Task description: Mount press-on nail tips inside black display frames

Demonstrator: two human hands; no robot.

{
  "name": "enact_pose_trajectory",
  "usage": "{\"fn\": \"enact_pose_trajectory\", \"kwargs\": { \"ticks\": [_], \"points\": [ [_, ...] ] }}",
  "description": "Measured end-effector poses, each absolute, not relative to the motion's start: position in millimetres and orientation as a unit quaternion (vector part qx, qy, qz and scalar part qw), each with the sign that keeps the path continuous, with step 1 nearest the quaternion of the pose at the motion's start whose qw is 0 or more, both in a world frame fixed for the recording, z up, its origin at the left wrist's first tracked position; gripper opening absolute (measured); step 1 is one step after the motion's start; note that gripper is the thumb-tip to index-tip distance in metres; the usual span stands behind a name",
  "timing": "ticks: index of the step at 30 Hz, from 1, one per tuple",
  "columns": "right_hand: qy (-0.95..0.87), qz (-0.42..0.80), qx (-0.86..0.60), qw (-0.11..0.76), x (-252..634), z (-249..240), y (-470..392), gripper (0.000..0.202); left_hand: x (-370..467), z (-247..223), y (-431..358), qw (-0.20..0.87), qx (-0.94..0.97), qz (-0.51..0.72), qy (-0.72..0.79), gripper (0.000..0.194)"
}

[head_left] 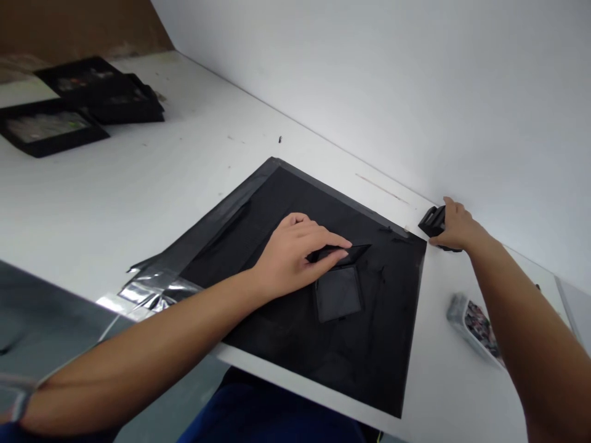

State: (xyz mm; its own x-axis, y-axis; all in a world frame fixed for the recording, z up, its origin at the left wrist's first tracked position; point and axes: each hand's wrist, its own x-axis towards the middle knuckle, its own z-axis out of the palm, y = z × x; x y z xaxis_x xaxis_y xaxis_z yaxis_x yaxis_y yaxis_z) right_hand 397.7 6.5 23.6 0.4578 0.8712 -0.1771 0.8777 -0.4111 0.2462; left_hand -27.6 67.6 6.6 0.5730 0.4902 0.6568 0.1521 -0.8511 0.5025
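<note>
A small flat black case point(338, 294) lies opened on the black mat point(318, 357), its lid point(354, 253) tilted up along the far side. My left hand point(300, 252) pinches that lid's edge between thumb and fingers. Off the mat's right corner, my right hand point(457, 226) is closed around a small pile of similar black cases point(433, 221) beside the wall. My fingers and palm hide part of that pile.
A clear plastic tub point(459, 311) of small mixed pieces stands on the white table point(207, 147) near my right forearm. Black trays point(50, 141) with small contents lie at the far left. A white wall point(369, 80) bounds the table's back, and shiny tape point(157, 289) covers the mat's left corner.
</note>
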Motion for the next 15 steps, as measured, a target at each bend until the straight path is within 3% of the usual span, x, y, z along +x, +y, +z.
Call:
{"fn": "enact_pose_trajectory", "kwargs": {
  "ticks": [4,11,13,15],
  "points": [
    [0.591,-0.013,0.793,0.149,405.0,29.7,8.7,0.131,-28.7,6.7,68.4,0.202,0.867,0.419,0.181,0.011],
    [0.657,-0.024,0.746,0.106,405.2,39.1,7.5,0.082,-30.1,7.2,69.0,0.21,0.868,0.416,0.169,0.011],
    [0.653,-0.029,0.751,0.09,403.9,40.7,5.6,0.09,-29.8,5.9,68.7,0.215,0.868,0.415,0.169,0.012],
    [0.638,-0.041,0.766,0.068,402.4,42.6,2.2,0.115,-29.2,4.4,68.6,0.222,0.868,0.406,0.178,0.013]
  ]
}}
